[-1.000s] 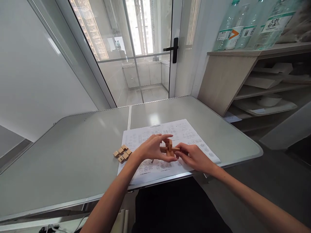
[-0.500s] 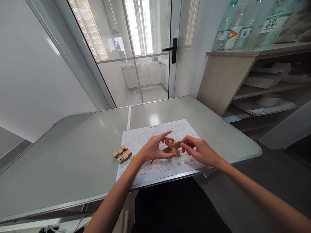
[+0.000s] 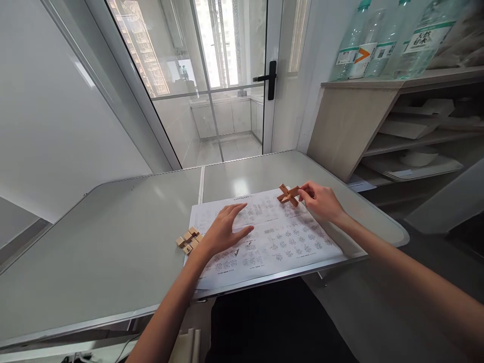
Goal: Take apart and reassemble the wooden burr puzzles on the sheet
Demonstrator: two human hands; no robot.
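Observation:
My right hand [image 3: 321, 201] pinches an assembled wooden cross puzzle [image 3: 288, 194] and holds it at the far right corner of a printed instruction sheet [image 3: 264, 237]. My left hand [image 3: 223, 229] lies flat and open on the left part of that sheet, fingers stretched forward. Just left of my left hand, several loose wooden puzzle blocks [image 3: 189, 238] lie in a small cluster, partly on the sheet's edge.
The sheet lies on a grey folding table [image 3: 113, 242] whose front edge is close to me. A wooden shelf unit [image 3: 378, 126] with trays and water bottles [image 3: 381, 40] stands to the right. A glass door [image 3: 212, 80] is behind the table.
My right hand has carried the wooden cross from the sheet's middle to its far right corner. My left hand let go of it and came down flat on the paper.

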